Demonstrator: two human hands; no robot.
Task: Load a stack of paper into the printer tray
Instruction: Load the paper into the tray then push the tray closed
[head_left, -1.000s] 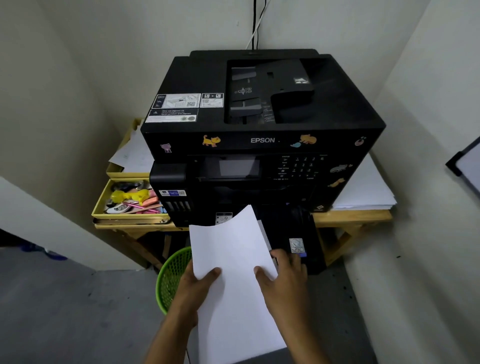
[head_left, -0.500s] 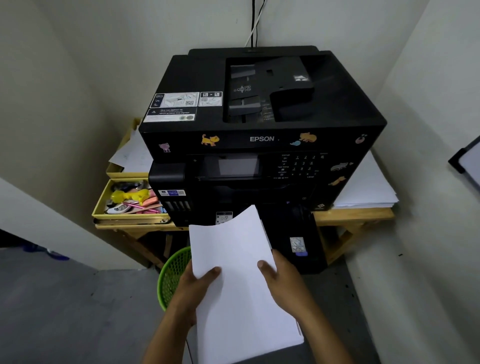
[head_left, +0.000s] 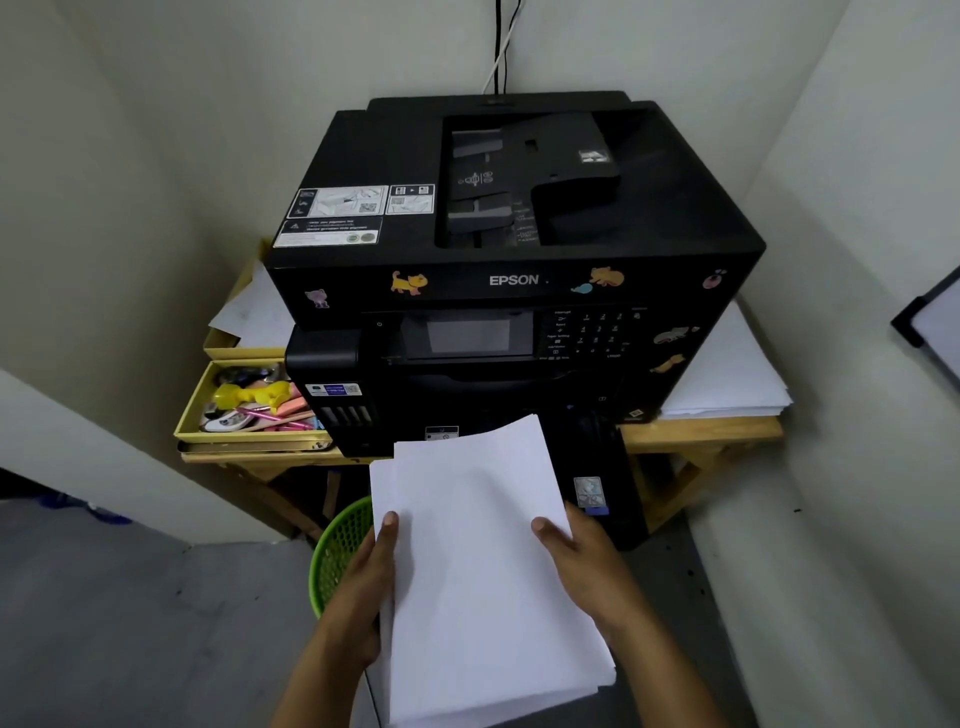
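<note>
We hold one stack of paper (head_left: 483, 571) between our two hands, near us and just in front of the one black printer (head_left: 519, 260); our left hand (head_left: 363, 587) grips the stack's left edge, thumb on top and fingers curled under, while our right hand (head_left: 587, 561) clasps the right edge the same way; the sheets are fanned a little at the near right corner, so we judge the step in hand to be squaring and lining up the stack before it goes in; the pulled-out tray (head_left: 597, 467) shows dark to the right of the paper, its inside mostly hidden; the next move calls for levelling the far edge and sliding it flat into that tray; elsewhere we count one green basket (head_left: 337, 551) on the floor at left, one loose pile of sheets (head_left: 727, 374) at far right on the wooden table (head_left: 701, 431), and two yellow boxes (head_left: 244, 415) at left.
</note>
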